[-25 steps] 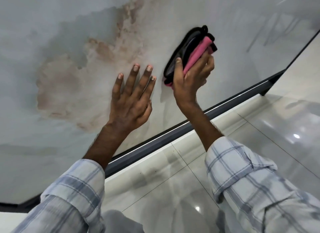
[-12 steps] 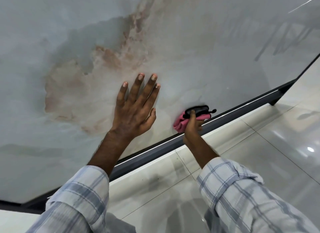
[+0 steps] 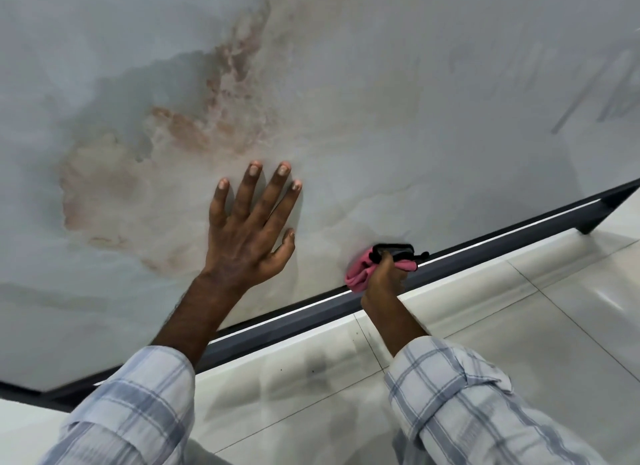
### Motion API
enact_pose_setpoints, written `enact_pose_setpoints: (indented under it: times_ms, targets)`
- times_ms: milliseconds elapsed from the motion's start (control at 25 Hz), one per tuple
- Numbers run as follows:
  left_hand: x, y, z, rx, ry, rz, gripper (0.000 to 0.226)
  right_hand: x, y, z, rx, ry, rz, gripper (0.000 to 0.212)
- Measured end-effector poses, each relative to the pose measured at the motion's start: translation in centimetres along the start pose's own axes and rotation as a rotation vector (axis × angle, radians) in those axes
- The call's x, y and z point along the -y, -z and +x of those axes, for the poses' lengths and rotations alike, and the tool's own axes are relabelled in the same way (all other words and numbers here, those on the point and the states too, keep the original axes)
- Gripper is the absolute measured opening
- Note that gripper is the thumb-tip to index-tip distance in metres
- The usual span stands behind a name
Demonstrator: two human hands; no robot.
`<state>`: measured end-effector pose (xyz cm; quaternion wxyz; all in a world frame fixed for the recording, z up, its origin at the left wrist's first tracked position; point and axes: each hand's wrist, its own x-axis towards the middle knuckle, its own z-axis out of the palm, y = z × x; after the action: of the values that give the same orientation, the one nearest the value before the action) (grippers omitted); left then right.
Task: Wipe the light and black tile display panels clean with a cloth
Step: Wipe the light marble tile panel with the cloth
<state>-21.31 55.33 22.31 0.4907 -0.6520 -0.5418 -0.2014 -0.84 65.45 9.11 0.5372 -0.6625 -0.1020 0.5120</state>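
Note:
A large light tile display panel (image 3: 398, 94) with grey and rust-brown marbling fills the upper view. My left hand (image 3: 251, 229) lies flat on it, fingers spread, holding nothing. My right hand (image 3: 382, 279) grips a bunched pink and black cloth (image 3: 360, 270) pressed against the panel's bottom edge, right above the dark metal frame rail (image 3: 485, 241). The fingers are mostly hidden behind the cloth.
Below the rail lies a glossy white tiled floor (image 3: 519, 308) with thin grout lines and light reflections. A dark frame foot (image 3: 594, 222) stands at the rail's right end. Both my forearms wear rolled checked sleeves (image 3: 460, 405).
My right hand swept the cloth down the panel from the upper middle to the bottom edge by the rail. My left hand stayed flat on the panel.

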Motion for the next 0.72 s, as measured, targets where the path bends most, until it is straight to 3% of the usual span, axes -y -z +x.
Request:
enact_pose_setpoints:
  times_ms: [120,200,320,440,480,560,600,720]
  targets:
    - [-0.1,0.6,0.1,0.029,0.008,-0.025,0.076,2.5,-1.0,-0.8,-0.036,0.260,-0.085,0.079]
    - [-0.2,2.0,0.7,0.023,0.001,-0.095,0.071,4.5,-1.5,-2.6,-0.058,0.644,-0.163,0.086]
    - [0.0,3.7,4.4,-0.035,0.030,-0.114,0.065,6.4,-2.1,-6.0,0.006,1.247,-0.237,0.079]
    - [-0.4,3.0,7.9,0.005,0.124,-0.012,0.070,6.3,-1.7,-6.2,0.110,1.545,-0.312,0.084]
    - [-0.7,2.4,8.1,0.021,0.136,0.043,0.072,6.2,-1.5,-5.1,0.114,1.543,-0.308,0.084]
    - [-1.4,1.2,7.6,0.038,0.128,0.117,0.074,5.8,-1.1,-2.3,0.052,1.353,-0.254,0.081]
    - [-1.7,0.7,7.2,0.034,0.127,0.126,0.074,5.4,-1.0,-0.8,0.000,1.146,-0.204,0.081]
    - [-1.9,0.4,7.0,0.013,0.142,0.142,0.076,3.2,-0.3,2.2,-0.093,0.267,0.011,0.075]
